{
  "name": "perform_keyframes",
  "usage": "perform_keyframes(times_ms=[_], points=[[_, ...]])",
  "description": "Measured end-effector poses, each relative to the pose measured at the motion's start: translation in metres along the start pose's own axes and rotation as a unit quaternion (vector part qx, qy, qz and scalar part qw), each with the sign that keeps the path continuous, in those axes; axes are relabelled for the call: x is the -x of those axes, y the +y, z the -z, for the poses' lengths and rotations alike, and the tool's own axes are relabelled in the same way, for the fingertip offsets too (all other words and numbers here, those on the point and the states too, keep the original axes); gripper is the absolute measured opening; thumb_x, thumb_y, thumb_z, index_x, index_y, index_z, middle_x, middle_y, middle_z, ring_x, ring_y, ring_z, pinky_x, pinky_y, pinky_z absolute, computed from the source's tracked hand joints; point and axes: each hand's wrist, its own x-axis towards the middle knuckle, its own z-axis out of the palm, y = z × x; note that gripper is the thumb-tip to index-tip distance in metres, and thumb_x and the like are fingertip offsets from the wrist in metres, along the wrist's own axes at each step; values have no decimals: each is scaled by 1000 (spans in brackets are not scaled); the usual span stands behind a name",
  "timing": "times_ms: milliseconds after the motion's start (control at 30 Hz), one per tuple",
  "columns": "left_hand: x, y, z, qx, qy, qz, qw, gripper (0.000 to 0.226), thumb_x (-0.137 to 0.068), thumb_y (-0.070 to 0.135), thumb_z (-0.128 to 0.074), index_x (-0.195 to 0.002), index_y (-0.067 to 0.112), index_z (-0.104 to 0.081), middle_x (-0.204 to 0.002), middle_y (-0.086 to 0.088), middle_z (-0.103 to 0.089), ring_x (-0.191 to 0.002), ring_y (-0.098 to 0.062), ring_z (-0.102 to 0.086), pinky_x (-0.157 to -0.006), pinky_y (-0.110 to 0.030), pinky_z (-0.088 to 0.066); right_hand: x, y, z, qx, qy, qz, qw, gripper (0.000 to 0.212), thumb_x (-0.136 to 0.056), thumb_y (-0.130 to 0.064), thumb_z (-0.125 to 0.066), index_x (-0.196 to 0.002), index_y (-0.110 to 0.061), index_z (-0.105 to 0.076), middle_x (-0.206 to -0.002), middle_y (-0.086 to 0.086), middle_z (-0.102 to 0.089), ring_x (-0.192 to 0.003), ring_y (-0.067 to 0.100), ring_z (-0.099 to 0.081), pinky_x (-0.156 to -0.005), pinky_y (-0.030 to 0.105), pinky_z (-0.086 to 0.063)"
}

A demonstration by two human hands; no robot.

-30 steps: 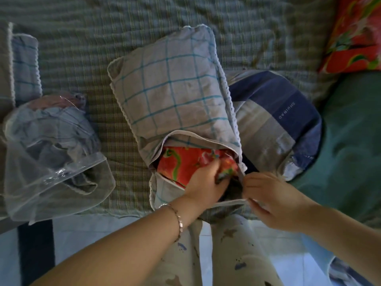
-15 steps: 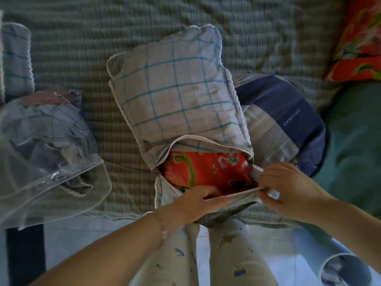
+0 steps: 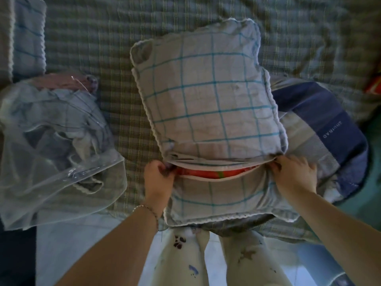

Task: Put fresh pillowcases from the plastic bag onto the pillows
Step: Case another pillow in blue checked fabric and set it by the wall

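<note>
A grey pillowcase (image 3: 206, 96) with teal checks and a white lace edge lies on the bed in front of me. It covers a red floral pillow (image 3: 214, 174), of which only a thin strip shows through the opening slit. My left hand (image 3: 157, 178) grips the left end of that opening. At the right end of the slit, my right hand (image 3: 294, 174) pinches the cloth. A clear plastic bag (image 3: 51, 145) with more folded grey cloth inside lies at the left.
A navy and grey striped pillow (image 3: 321, 129) sits right of the checked one, partly under it. Another checked pillow (image 3: 26, 36) is at the far left, a red floral one (image 3: 374, 83) at the right edge. Green checked bedsheet (image 3: 107, 48); my legs below.
The lower flap has been pulled up over the red pillow, leaving only a thin strip visible. My hands have moved apart to the two ends of the opening.
</note>
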Motion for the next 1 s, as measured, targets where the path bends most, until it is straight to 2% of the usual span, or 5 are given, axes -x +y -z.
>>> perform_keyframes(times_ms=[167, 333, 433, 567, 1000], points=[[-13, -9, 2, 138, -142, 236, 951, 45, -82, 20, -69, -120, 1, -54, -117, -22, -59, -98, -34, -59, -80, -37, -50, 24, -19, -1, -196, 92, -156, 964, 32, -84, -22, -59, -110, -4, -58, -123, 25, -45, -116, 38, -35, -102, 47, -26], [-1, -7, 24, 150, -209, 170, 951, 21, -79, 23, -72, -92, 7, -68, -93, -14, -69, -85, -26, -64, -80, -38, -54, 85, -79, 16, -298, 102, 10, 949, 11, -81, 2, -61, -88, -7, -61, -103, 8, -49, -97, 26, -46, -84, 29, -39], [4, -8, 34, 212, -225, 180, 934, 7, -82, 17, -69, -80, 11, -68, -77, -7, -67, -74, -20, -63, -71, -31, -53, 104, -132, 16, -271, -46, 165, 947, 15, -86, -9, -59, -99, -15, -64, -99, -4, -53, -91, 16, -55, -75, 22, -43], [9, -4, 39, 262, -252, 166, 917, 10, -88, 10, -61, -79, 9, -66, -78, -8, -65, -78, -23, -61, -77, -35, -51, 91, -178, 3, -276, -101, 140, 946, 36, -93, -29, -52, -127, -18, -52, -125, 0, -51, -111, 17, -51, -90, 23, -40], [14, 7, 47, 225, -243, 113, 937, 18, -87, 11, -61, -84, -6, -65, -80, -16, -65, -77, -25, -60, -79, -41, -50, 77, -184, 9, -150, -41, 182, 971, 27, -93, -29, -46, -101, -16, -68, -104, 1, -63, -101, 21, -55, -73, 27, -39]])
